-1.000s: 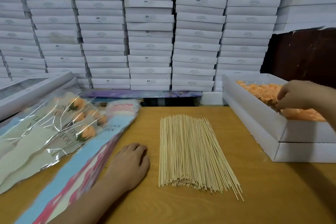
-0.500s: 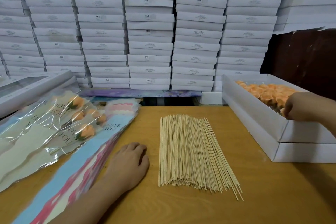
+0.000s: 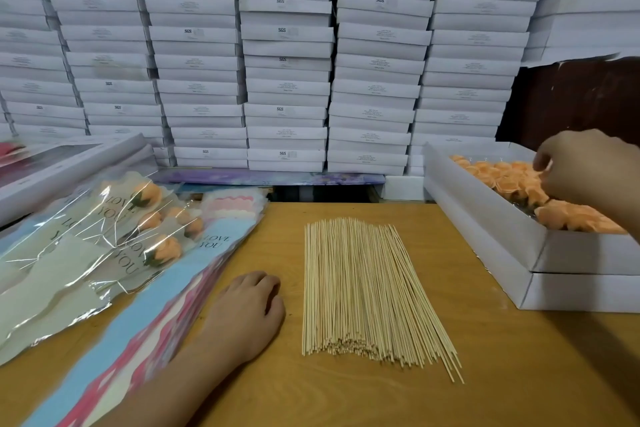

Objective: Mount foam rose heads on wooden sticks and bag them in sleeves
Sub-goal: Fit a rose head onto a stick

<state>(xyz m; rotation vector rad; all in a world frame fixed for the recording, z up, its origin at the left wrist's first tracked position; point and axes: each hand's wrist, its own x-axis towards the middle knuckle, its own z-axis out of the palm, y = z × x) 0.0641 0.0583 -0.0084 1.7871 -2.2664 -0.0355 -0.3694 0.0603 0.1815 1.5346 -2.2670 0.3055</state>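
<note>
Right hand has lifted — perhaps pinching a rose head.

A yellow-brown wood-grain tabletop lies under the fingers of the left hand and spreads out ahead of them. Well beyond those fingertips rises a wall of stacked flat white cardboard boxes with small printed labels. At its foot lies a flat purple flower-printed box. Far to the fingers' left a white box with a clear window lid sits tilted. Above the fingers of the right hand stands a dark reddish-brown panel.
</note>
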